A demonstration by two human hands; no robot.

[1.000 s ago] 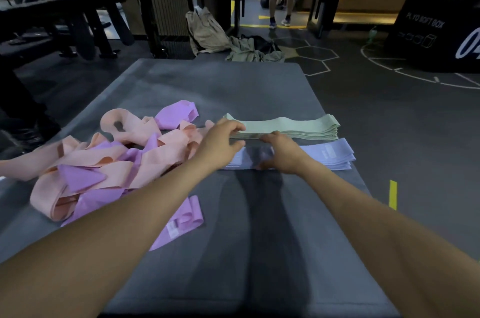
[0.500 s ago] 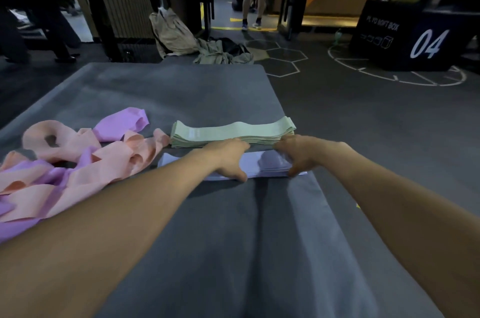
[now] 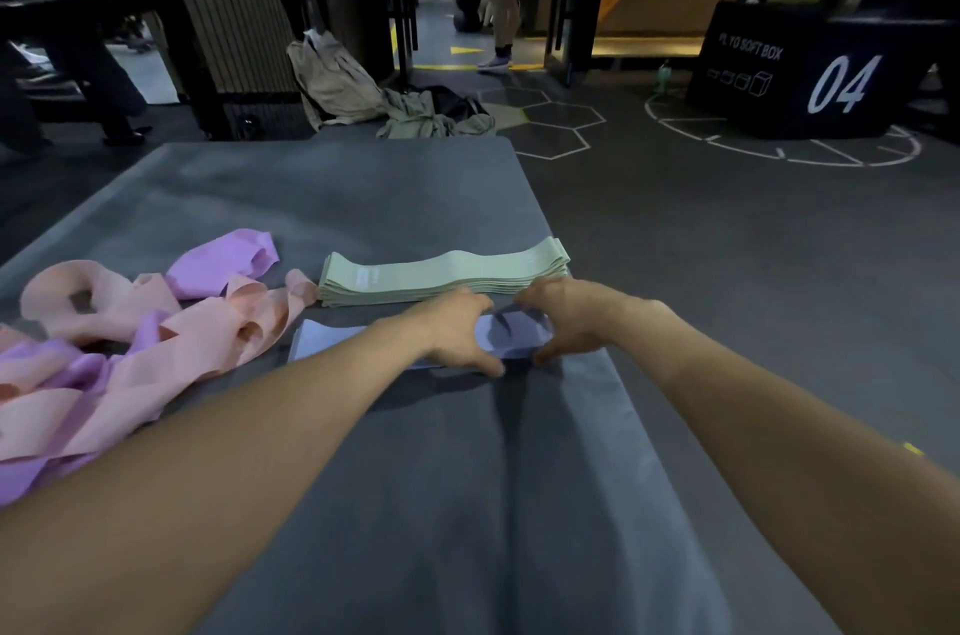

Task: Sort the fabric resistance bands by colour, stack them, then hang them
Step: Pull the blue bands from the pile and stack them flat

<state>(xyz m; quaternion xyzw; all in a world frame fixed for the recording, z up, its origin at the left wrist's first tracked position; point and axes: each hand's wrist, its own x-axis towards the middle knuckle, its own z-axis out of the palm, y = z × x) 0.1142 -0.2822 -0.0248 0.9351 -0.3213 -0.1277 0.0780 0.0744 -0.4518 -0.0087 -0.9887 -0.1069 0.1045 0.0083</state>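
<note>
**Both hands on the pale blue stack**

We see a wide grey padded mat point(image 3: 426, 504) carrying all the bands. Near its right edge lies a flat stack of pale blue fabric resistance bands point(image 3: 511, 334), and both hands are on it. The left hand point(image 3: 457, 335) lies palm down over the middle of the stack, thumb stretched along the near side, fingers curved over the far side. The right hand point(image 3: 566, 317) covers the stack's right end, fingers curved over the far edge and thumb pressing at the near edge. Whether the fingertips pinch the fabric or only press on it, we cannot tell.

Just beyond, touching or almost touching the blue stack, a neat stack of flat mint green fabric bands point(image 3: 441, 273) lies parallel to it.

Toward the left edge sprawls a loose tangled heap of peach fabric bands point(image 3: 171, 338) mixed with lilac purple fabric bands point(image 3: 223, 260), unsorted.

Beyond the far edge, on the dark floor, lie crumpled khaki clothes point(image 3: 363, 99), and a black soft plyo box marked 04 point(image 3: 795, 73) stands farther right.
</note>
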